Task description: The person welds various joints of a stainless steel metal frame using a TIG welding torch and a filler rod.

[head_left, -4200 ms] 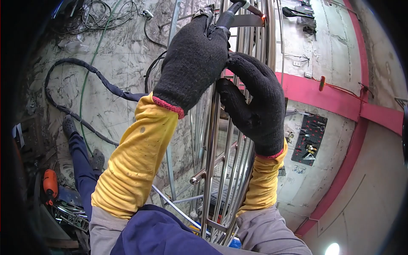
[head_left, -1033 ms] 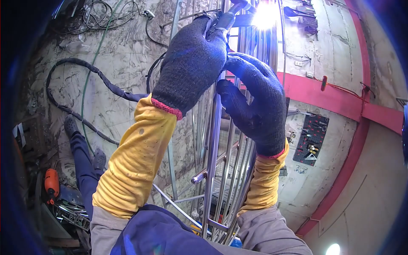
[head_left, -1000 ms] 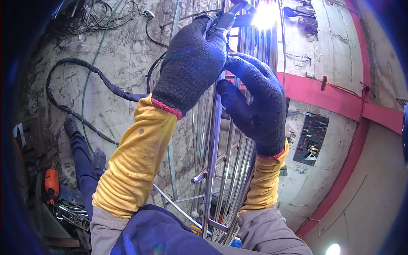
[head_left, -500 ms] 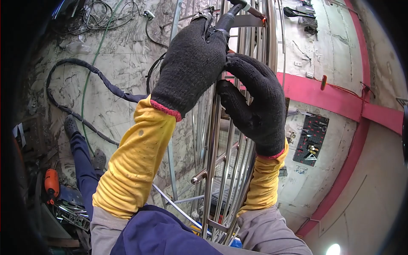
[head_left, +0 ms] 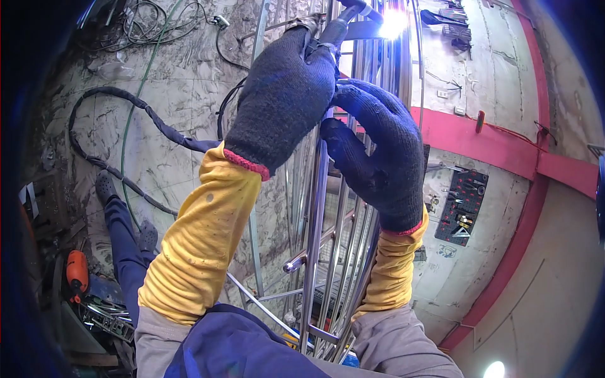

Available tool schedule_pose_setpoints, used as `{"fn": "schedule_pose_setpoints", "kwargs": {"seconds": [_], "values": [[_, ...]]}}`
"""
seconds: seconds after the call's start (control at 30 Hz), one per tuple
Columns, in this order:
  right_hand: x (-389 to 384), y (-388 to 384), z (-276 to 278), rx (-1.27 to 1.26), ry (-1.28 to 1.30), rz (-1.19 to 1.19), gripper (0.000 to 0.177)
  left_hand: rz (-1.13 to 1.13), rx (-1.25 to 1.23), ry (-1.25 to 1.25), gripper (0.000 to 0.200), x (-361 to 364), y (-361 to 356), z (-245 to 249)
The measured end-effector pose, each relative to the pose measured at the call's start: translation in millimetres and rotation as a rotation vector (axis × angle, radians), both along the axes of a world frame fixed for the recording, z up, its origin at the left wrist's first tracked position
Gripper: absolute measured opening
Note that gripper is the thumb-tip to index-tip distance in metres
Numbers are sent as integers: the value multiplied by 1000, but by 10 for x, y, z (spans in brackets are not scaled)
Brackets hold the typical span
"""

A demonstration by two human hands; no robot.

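My left hand point(head_left: 283, 101), in a black knit glove with a red cuff, is closed around the handle of a welding torch point(head_left: 335, 31). The torch's head points right, and a bright white-blue arc point(head_left: 393, 24) glows at its tip, on the long shiny metal tubes point(head_left: 315, 252). My right hand point(head_left: 387, 157), gloved the same way, lies over the tubes just below. Its thumb and forefinger are apart and bent, with the fingertips close against the left glove. Nothing shows between them. A flat metal strip point(head_left: 364, 30) crosses the tubes beside the torch.
A dark sleeved cable point(head_left: 157, 123) loops over the stained floor at left, beside a green hose point(head_left: 129, 120). Another person's leg point(head_left: 123, 230) is at left, near an orange tool point(head_left: 77, 274). At right are a pink beam point(head_left: 472, 142) and a black tool mat point(head_left: 463, 205).
The small orange glow at the torch tip has become a bright arc, throwing blue light over the gloves and tubes. Both hands stay almost in place.
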State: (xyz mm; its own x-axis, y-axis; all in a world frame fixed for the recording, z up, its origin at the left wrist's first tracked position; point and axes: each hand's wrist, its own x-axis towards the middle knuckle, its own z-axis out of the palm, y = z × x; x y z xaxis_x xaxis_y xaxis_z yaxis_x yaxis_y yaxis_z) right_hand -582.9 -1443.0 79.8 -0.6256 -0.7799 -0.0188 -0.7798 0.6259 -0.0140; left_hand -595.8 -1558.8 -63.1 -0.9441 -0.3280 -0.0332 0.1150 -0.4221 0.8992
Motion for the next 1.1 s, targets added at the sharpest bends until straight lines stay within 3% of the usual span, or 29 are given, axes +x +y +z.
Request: {"fn": "schedule_pose_setpoints", "kwargs": {"seconds": [0.3, 0.4, 0.47, 0.6, 0.73, 1.1], "values": [[-33, 20, -30, -57, 26, 28, 38, 10, 66, 6, 37, 13, 15, -24], [-38, 29, -37, -64, 20, 36, 39, -24, -45, 21, 34, 18, 3, -33], [-33, 25, -45, -78, 25, 35, 36, -15, 115, 11, 34, 13, 15, -9], [-9, -74, -16, -41, 31, 9, 30, -19, 17, 32, 30, 27, -50, 33], [-8, -71, -27, -65, 33, 12, 30, 15, 80, 92, 29, -15, 11, -34], [-40, -5, -28, -69, 0, 45, 38, -15, -32, -24, 37, -12, -7, -27]]}}
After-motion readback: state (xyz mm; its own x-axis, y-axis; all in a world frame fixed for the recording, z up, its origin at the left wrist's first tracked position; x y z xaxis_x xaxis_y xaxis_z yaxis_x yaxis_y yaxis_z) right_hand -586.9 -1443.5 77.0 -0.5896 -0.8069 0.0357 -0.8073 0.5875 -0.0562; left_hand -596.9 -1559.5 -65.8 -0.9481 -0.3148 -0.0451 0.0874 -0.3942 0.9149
